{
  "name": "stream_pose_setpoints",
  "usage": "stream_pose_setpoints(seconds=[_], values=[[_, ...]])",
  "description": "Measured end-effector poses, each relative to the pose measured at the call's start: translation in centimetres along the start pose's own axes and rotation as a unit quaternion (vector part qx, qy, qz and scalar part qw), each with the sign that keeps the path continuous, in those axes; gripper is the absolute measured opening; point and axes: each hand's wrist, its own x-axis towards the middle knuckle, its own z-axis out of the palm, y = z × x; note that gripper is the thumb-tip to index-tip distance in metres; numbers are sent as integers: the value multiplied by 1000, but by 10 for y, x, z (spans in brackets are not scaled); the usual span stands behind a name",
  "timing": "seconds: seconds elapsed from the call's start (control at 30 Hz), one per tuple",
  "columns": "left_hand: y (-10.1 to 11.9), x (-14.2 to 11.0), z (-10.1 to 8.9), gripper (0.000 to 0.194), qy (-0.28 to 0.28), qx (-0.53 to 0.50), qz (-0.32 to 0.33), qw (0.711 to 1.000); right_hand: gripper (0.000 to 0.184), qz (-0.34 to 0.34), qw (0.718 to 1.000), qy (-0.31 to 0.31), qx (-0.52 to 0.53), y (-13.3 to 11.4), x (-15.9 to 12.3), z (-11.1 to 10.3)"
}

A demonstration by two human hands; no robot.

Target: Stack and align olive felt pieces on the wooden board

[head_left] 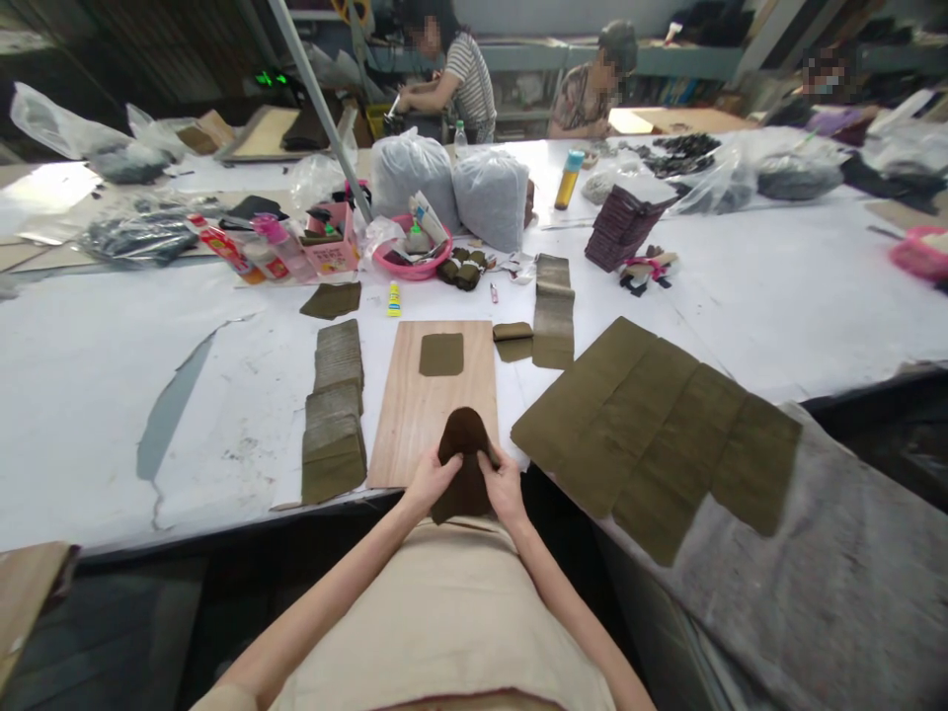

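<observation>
Between my two hands I hold a dark brown piece of fabric, curved upward in the middle, over the near edge of a wooden board. My left hand pinches its left side, thumb on top. On the opposite side, my right hand grips it the same way. Farther up the board lies a flat olive fabric piece with rounded corners. Overlapping olive pieces form a row left of the board. To its right are a folded olive piece and another overlapping row.
Large olive fabric panels cover a grey cloth-topped surface at right. Behind the board stand a pink basket, a pink box, bottles and stuffed plastic bags. A yellow tube lies nearby. Several people work across the table.
</observation>
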Motion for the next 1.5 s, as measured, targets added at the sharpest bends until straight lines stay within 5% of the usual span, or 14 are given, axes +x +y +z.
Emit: stream_pose_setpoints(seconds=[0.1,0.17,0.27,0.37,0.43,0.57,0.63,0.8,0.93,1.0,1.17,1.37,1.5], values=[[3,0,0,39,-66,-55,-58,995,35,111,983,-19,142,0,2,1],[4,0,0,41,-79,-55,-34,995,37,140,976,-21,167,0,3,1],[3,4,0,43,-40,-30,29,998,30,61,994,15,89,-4,2,-1],[2,8,1,47,-50,-63,-45,996,23,-65,998,-5,-11,-8,0,-4],[4,9,1,47,-64,-64,-59,994,24,-75,997,-9,-14,-9,0,-5],[11,9,0,27,-64,75,100,990,34,80,992,15,100,-3,5,-4],[13,11,-1,24,-51,107,134,984,34,94,990,9,102,-3,8,-3],[11,18,-1,44,-48,-6,-34,998,26,-33,999,3,3,-6,11,-2],[14,18,-2,28,-40,64,75,994,38,92,990,-6,111,-2,14,0],[15,17,-2,26,-23,81,106,991,38,98,991,0,95,-1,15,2],[14,16,1,41,-52,-49,-66,995,25,-53,998,20,-7,-9,14,5],[17,21,0,23,-14,80,83,993,35,102,987,25,121,-7,23,7],[16,25,-2,41,-59,-37,-47,996,29,-12,996,77,53,-7,26,12]])
